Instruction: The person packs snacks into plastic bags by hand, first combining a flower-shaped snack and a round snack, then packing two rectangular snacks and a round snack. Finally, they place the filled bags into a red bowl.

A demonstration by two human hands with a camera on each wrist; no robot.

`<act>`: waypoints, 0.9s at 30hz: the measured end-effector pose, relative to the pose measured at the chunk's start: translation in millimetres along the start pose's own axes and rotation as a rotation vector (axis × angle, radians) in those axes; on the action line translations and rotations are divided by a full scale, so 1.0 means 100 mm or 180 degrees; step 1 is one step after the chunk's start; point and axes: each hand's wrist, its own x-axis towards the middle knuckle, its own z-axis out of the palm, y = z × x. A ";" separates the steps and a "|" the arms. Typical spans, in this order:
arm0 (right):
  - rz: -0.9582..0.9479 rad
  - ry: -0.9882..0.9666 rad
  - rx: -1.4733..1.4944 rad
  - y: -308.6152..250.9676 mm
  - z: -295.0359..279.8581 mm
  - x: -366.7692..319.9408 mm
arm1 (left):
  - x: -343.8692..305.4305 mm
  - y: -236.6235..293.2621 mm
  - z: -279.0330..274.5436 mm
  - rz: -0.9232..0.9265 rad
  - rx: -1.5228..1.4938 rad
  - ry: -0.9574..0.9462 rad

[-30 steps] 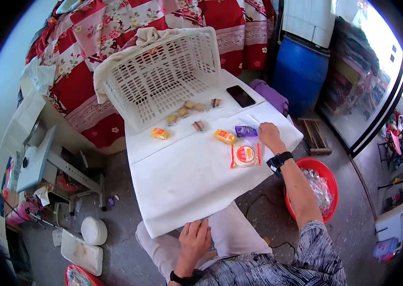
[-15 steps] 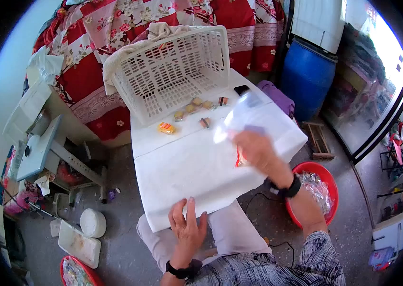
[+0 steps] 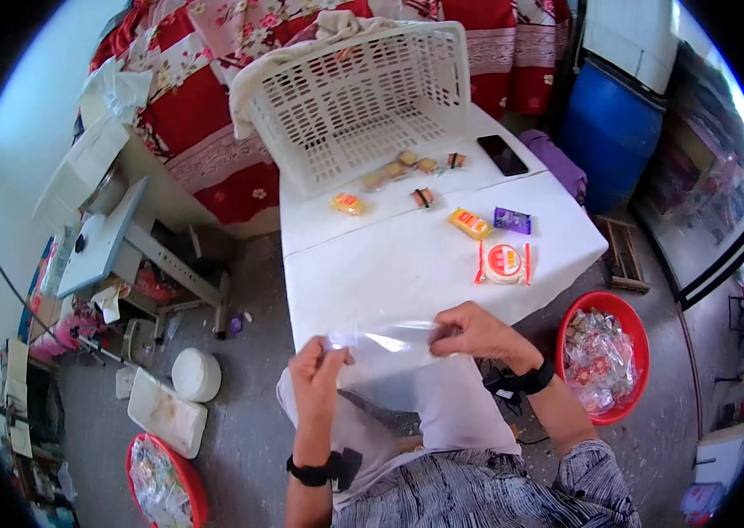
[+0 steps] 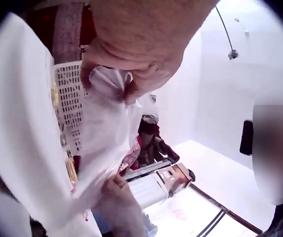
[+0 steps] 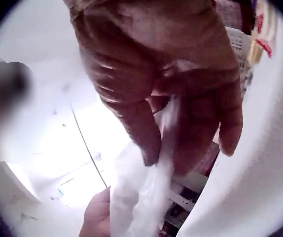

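One clear plastic bag [image 3: 389, 338], stretched between left hand [image 3: 315, 374] and right hand [image 3: 477, 333]

Bag: thin, glossy film, creased and catching light; drawn sideways over the near edge of the table [image 3: 363, 273], which wears a smooth white covering.
Left hand: thumb and fingers pinch one end of the film, which puckers at the grip.
Right hand: thumb and fingers pinch the opposite end.
Wrists: one black strap each.
Round packet [image 3: 504, 262]: pale disc in clear film, red crimped ends, at the table's right part.
Yellow packet [image 3: 470, 223]: oblong, plump, beyond the round one and to its left.
Purple packet [image 3: 513, 220]: flat, oblong, shiny, just beside the yellow one.
Second yellow packet [image 3: 348, 204]: small, puffed, well to the left of the first.
Two banded packets [image 3: 423, 198]: small blocks, each crossed by a dark band.
Small round pieces [image 3: 407, 158]: yellowish, in a loose row before the basket.
Basket [image 3: 354, 97]: rigid white plastic, slotted walls, at the table's far side.
Phone [image 3: 502, 155]: black, flat, rectangular, right of the basket.
Red basin [image 3: 644, 361]: round, on the floor at right, heaped with crumpled clear wrapping.
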 end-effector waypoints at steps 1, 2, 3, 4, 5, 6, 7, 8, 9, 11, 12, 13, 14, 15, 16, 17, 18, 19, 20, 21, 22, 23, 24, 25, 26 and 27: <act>0.0477 0.0093 0.0418 0.05 -0.01 -0.01 | 0.06 0.01 -0.04 -0.0084 0.0050 0.0053; 0.0482 0.0043 0.0442 0.11 0.02 -0.02 | 0.10 0.02 -0.07 -0.0174 0.0098 0.0098; 0.0553 0.0393 0.1051 0.17 0.07 -0.03 | 0.13 -0.03 -0.08 -0.0198 0.0118 0.0130; 0.0625 0.0758 0.1654 0.25 0.13 -0.04 | 0.17 -0.10 -0.08 -0.0207 -0.0209 0.0152; 0.0532 0.0898 0.2265 0.39 0.21 -0.01 | 0.20 -0.17 -0.07 -0.0208 -0.0539 0.0161; 0.0533 0.0899 0.2279 0.40 0.28 -0.02 | 0.20 -0.22 -0.06 -0.0214 -0.0527 0.0158; 0.0633 0.1054 0.2646 0.40 0.36 0.00 | 0.20 -0.26 -0.05 -0.0299 -0.0674 0.0279; 0.0736 0.1210 0.3009 0.40 0.43 0.01 | 0.21 -0.32 -0.04 -0.0387 -0.0825 0.0400; 0.0700 0.1175 0.3018 0.41 0.49 0.01 | 0.22 -0.40 -0.05 -0.0398 -0.0820 0.0396; 0.0719 0.1177 0.2923 0.39 0.60 0.01 | 0.23 -0.57 -0.12 -0.0400 -0.0953 0.0511; 0.0724 0.1174 0.2817 0.37 0.66 0.01 | 0.24 -0.62 -0.13 -0.0413 -0.0947 0.0507; 0.0742 0.1289 0.2736 0.37 0.73 0.03 | 0.24 -0.67 -0.14 -0.0423 -0.1051 0.0535; 0.0752 0.1295 0.2742 0.41 0.76 0.04 | 0.24 -0.71 -0.15 -0.0434 -0.1156 0.0561; 0.0651 0.1371 0.2721 0.45 0.78 0.06 | 0.24 -0.72 -0.14 -0.0444 -0.1154 0.0556; 0.0547 0.1448 0.2696 0.47 0.80 0.08 | 0.25 -0.72 -0.13 -0.0501 -0.1134 0.0565; 0.0547 0.1452 0.2696 0.47 0.80 0.08 | 0.25 -0.73 -0.13 -0.0551 -0.1114 0.0579; 0.0395 0.1646 0.2397 0.41 0.76 0.10 | 0.25 -0.72 -0.12 -0.0549 -0.1114 0.0581; 0.0244 0.1833 0.2095 0.36 0.73 0.12 | 0.25 -0.70 -0.12 -0.0475 -0.0967 0.0546; 0.0244 0.1826 0.2093 0.34 0.70 0.15 | 0.25 -0.68 -0.12 -0.0402 -0.0819 0.0515; 0.0171 0.1934 0.1901 0.33 0.65 0.17 | 0.25 -0.64 -0.11 -0.0400 -0.0821 0.0520; 0.0096 0.2042 0.1705 0.31 0.60 0.20 | 0.26 -0.59 -0.08 -0.0286 -0.0755 0.0563; 0.0088 0.2040 0.1695 0.28 0.56 0.22 | 0.28 -0.56 -0.06 -0.0166 -0.0694 0.0605; 0.0083 0.2091 0.1579 0.24 0.51 0.25 | 0.30 -0.56 -0.05 -0.0155 -0.0704 0.0609; 0.0077 0.2140 0.1464 0.21 0.46 0.30 | 0.32 -0.55 -0.05 -0.0167 -0.0701 0.0672; 0.0062 0.2134 0.1455 0.21 0.40 0.35 | 0.34 -0.55 -0.05 -0.0178 -0.0697 0.0735; 0.0182 0.2254 0.1256 0.25 0.33 0.42 | 0.37 -0.59 -0.08 -0.0163 -0.0702 0.0743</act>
